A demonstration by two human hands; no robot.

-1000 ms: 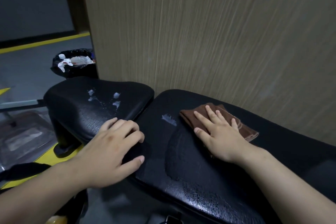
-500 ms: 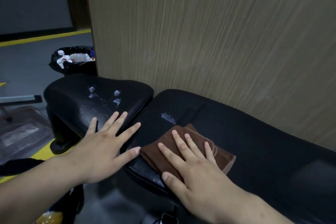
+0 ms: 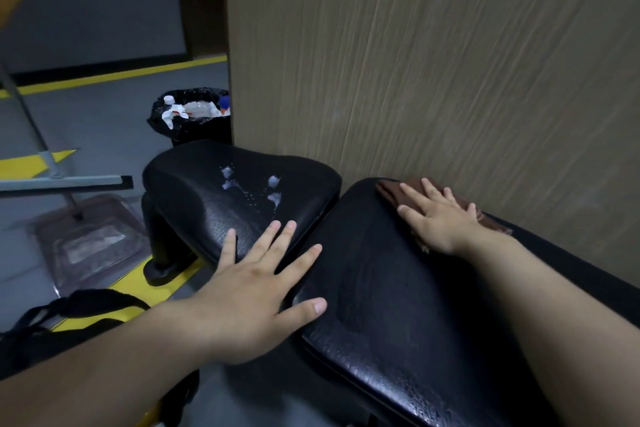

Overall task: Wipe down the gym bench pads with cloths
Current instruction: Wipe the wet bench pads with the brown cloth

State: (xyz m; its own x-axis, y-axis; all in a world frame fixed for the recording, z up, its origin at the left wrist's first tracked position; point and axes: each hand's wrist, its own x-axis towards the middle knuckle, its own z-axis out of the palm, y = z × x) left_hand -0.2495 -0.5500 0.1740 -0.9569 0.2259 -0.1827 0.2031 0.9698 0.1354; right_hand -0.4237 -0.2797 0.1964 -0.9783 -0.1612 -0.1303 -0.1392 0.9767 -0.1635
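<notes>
With both hands spread flat, the right hand (image 3: 437, 218) pressing the brown cloth (image 3: 390, 191) near the bench (image 3: 398, 305) pad's upper-right edge could push it off against the wall (image 3: 433, 62), while the foam spots (image 3: 273, 189) beyond the bare left hand (image 3: 256, 291) risk being missed.

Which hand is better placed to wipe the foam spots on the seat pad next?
Probably the right hand: it alone presses the brown cloth. The left hand lies nearer the foam spots but is bare.

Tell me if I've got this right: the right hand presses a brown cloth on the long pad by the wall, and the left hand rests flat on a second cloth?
Not quite. In the head view the left hand rests bare across both pads, with no cloth under it. The right hand does press the brown cloth on the long pad.
</notes>
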